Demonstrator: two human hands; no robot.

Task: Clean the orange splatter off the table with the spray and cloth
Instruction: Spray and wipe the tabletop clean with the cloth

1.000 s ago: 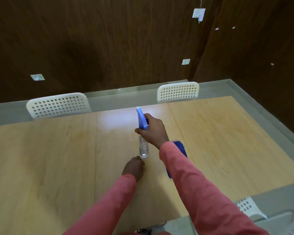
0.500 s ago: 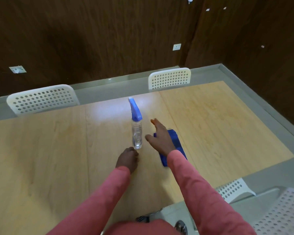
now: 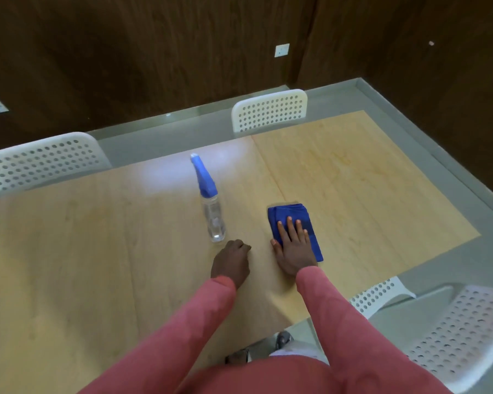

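A clear spray bottle [image 3: 213, 220] with a blue trigger head stands upright near the middle of the light wooden table [image 3: 97, 251]. Right of it lies a folded blue cloth [image 3: 291, 216]. My right hand [image 3: 293, 248] lies flat on the cloth's near part with straight fingers. My left hand [image 3: 231, 263] rests on the table just in front of the bottle, fingers curled under, holding nothing. A faint orange mark [image 3: 345, 159] shows on the table's far right part.
White perforated chairs stand around the table: two at the far side [image 3: 43, 159] [image 3: 269, 109] and two at the near right [image 3: 461, 336] [image 3: 379, 294]. Dark wood walls close in behind. Grey floor surrounds the table.
My right hand let go of the spray bottle, moved right and came down flat on the blue cloth. The bottle now stands alone. My left hand has stayed in place.
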